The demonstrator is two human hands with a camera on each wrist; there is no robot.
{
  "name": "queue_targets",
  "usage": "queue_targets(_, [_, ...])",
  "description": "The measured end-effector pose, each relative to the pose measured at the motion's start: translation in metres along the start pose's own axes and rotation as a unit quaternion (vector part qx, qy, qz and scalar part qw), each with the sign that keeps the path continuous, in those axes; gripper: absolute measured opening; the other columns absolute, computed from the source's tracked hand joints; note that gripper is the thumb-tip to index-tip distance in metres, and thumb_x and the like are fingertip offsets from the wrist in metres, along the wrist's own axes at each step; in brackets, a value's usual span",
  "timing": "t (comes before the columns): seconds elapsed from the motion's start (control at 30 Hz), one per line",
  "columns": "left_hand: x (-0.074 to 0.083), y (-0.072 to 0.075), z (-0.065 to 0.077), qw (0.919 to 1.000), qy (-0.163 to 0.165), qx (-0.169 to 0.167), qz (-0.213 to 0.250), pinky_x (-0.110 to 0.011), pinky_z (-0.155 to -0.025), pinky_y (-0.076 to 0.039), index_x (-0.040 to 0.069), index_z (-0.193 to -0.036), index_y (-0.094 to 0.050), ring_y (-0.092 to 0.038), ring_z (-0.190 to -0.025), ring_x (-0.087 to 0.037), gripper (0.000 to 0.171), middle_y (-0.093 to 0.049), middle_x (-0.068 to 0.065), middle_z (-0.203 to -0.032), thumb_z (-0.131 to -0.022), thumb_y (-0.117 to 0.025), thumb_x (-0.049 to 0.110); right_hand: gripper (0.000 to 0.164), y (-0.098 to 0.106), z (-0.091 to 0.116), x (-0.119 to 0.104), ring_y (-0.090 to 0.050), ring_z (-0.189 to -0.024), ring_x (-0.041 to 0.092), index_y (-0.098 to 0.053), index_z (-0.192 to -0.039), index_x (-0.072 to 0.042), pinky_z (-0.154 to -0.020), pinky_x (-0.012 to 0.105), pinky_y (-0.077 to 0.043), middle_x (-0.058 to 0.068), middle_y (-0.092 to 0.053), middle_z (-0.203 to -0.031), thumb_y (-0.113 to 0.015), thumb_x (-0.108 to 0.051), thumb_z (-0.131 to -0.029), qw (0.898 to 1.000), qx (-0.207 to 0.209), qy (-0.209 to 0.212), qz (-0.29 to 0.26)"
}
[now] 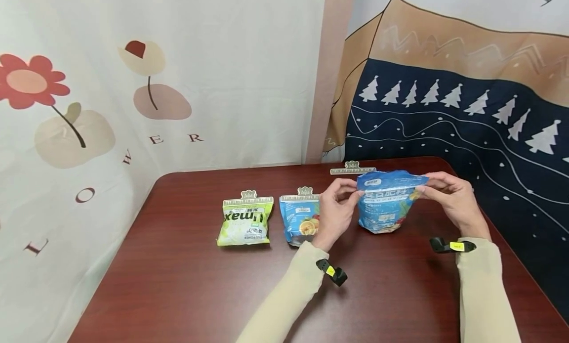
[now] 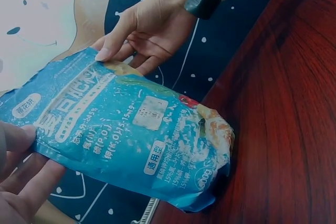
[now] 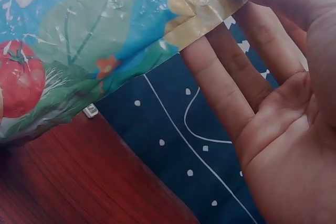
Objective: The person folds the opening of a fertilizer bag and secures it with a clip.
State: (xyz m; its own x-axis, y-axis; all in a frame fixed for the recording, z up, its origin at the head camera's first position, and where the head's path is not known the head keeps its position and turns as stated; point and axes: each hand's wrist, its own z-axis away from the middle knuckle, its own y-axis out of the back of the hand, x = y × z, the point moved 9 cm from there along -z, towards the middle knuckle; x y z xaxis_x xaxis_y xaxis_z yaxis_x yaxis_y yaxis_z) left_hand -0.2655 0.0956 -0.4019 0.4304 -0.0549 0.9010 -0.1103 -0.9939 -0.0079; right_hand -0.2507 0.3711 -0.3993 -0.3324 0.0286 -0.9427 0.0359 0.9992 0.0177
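Both hands hold a blue plastic fertilizer bag (image 1: 384, 204) upright by its upper corners. My left hand (image 1: 336, 209) pinches the left edge between thumb and fingers, and my right hand (image 1: 455, 199) pinches the right edge. In the left wrist view the blue bag (image 2: 131, 124) shows white lettering and a wrinkled lower end close to the table. Vegetable pictures are printed on the bag (image 3: 84, 30) in the right wrist view. Behind it on the table lies a loose clip (image 1: 352, 169) with a piano-key pattern.
Left of the hands lie a second blue bag (image 1: 297, 222) and a green bag (image 1: 246, 224), each with a piano-key clip on its top edge. The left forearm partly covers the second blue bag. Patterned curtains (image 1: 240, 86) hang behind the dark red table (image 1: 200, 293).
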Motion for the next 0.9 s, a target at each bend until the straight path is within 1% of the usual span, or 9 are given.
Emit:
queue_targets(0.07, [0.0012,0.0007,-0.0001,0.9999,-0.011,0.000,0.006,-0.023,-0.079,-0.061,0.008,-0.107,-0.065,-0.075,-0.091,-0.015,0.017,-0.078,-0.013,-0.099,-0.094,-0.075,0.012,0.033,-0.0003,-0.0004,0.0002,-0.073,-0.079,0.006,-0.070,-0.123,-0.001,-0.075,0.014,-0.056,-0.007,-0.080,-0.093,-0.068,0.011,-0.091,1.000,-0.001,-0.002,0.016])
queue_targets(0.13, [0.0034,0.0008,-0.0002,0.9997,-0.025,-0.005,0.007,-0.024,-0.080,-0.061,0.008,-0.105,-0.065,-0.075,-0.092,-0.016,0.015,-0.077,-0.013,-0.098,-0.094,-0.075,0.011,0.039,-0.0011,-0.0007,0.0003,-0.074,-0.080,0.006,-0.067,-0.130,0.001,-0.076,0.014,-0.057,-0.007,-0.080,-0.094,-0.068,0.010,-0.092,1.000,-0.007,-0.004,0.015])
queue_targets(0.23, [0.0061,0.0000,-0.0005,0.9989,-0.044,-0.019,-0.003,-0.023,-0.080,-0.061,0.010,-0.103,-0.071,-0.074,-0.092,-0.016,0.008,-0.078,-0.011,-0.099,-0.095,-0.073,0.011,0.049,-0.0017,-0.0005,0.0008,-0.075,-0.080,0.007,-0.061,-0.139,0.000,-0.079,0.016,-0.058,-0.005,-0.080,-0.096,-0.066,0.012,-0.093,1.000,-0.014,-0.009,-0.007])
queue_targets(0.33, [0.0078,-0.0017,-0.0009,0.9974,-0.057,-0.038,-0.023,-0.023,-0.080,-0.060,0.013,-0.106,-0.078,-0.072,-0.093,-0.012,0.012,-0.078,-0.005,-0.104,-0.097,-0.071,0.012,0.052,-0.0001,0.0001,0.0013,-0.075,-0.080,0.006,-0.061,-0.142,-0.005,-0.080,0.015,-0.058,-0.006,-0.079,-0.099,-0.066,0.012,-0.092,1.000,-0.014,-0.016,-0.013])
queue_targets(0.43, [0.0084,-0.0035,-0.0009,0.9963,-0.060,-0.055,-0.030,-0.023,-0.082,-0.059,0.014,-0.113,-0.080,-0.070,-0.099,-0.007,0.018,-0.078,-0.003,-0.111,-0.098,-0.069,0.012,0.048,0.0028,0.0011,0.0017,-0.074,-0.081,0.004,-0.065,-0.138,-0.006,-0.078,0.013,-0.057,-0.009,-0.079,-0.098,-0.069,0.008,-0.092,0.999,-0.004,-0.028,0.030])
queue_targets(0.53, [0.0082,-0.0045,-0.0009,0.9955,-0.060,-0.069,-0.026,-0.025,-0.086,-0.060,0.013,-0.119,-0.078,-0.070,-0.104,-0.007,0.023,-0.077,-0.004,-0.116,-0.098,-0.069,0.011,0.043,0.0033,0.0013,0.0004,-0.072,-0.084,0.003,-0.066,-0.135,-0.003,-0.078,0.013,-0.056,-0.013,-0.079,-0.098,-0.071,0.002,-0.093,0.995,-0.001,-0.040,0.093])
queue_targets(0.67, [0.0072,-0.0050,-0.0019,0.9936,-0.063,-0.087,-0.034,-0.025,-0.086,-0.060,0.012,-0.124,-0.075,-0.071,-0.102,-0.013,0.027,-0.076,-0.005,-0.118,-0.098,-0.069,0.012,0.041,0.0025,0.0014,-0.0025,-0.072,-0.086,0.002,-0.066,-0.134,-0.001,-0.078,0.013,-0.053,-0.016,-0.079,-0.097,-0.073,-0.005,-0.094,0.986,-0.007,-0.051,0.157])
queue_targets(0.77, [0.0052,-0.0054,-0.0026,0.9919,-0.058,-0.100,-0.053,-0.023,-0.082,-0.060,0.013,-0.126,-0.075,-0.070,-0.098,-0.014,0.029,-0.075,-0.004,-0.115,-0.098,-0.071,0.015,0.039,0.0025,0.0018,-0.0028,-0.072,-0.086,0.003,-0.067,-0.132,-0.001,-0.078,0.015,-0.055,-0.017,-0.079,-0.097,-0.074,-0.010,-0.095,0.981,-0.010,-0.059,0.183])
queue_targets(0.9, [0.0034,-0.0055,-0.0034,0.9890,-0.045,-0.109,-0.089,-0.021,-0.074,-0.058,0.016,-0.125,-0.075,-0.066,-0.093,-0.009,0.030,-0.075,-0.001,-0.109,-0.096,-0.074,0.018,0.037,0.0042,0.0022,-0.0020,-0.072,-0.085,0.005,-0.069,-0.129,0.000,-0.077,0.015,-0.056,-0.019,-0.078,-0.098,-0.074,-0.016,-0.095,0.976,-0.010,-0.064,0.206])
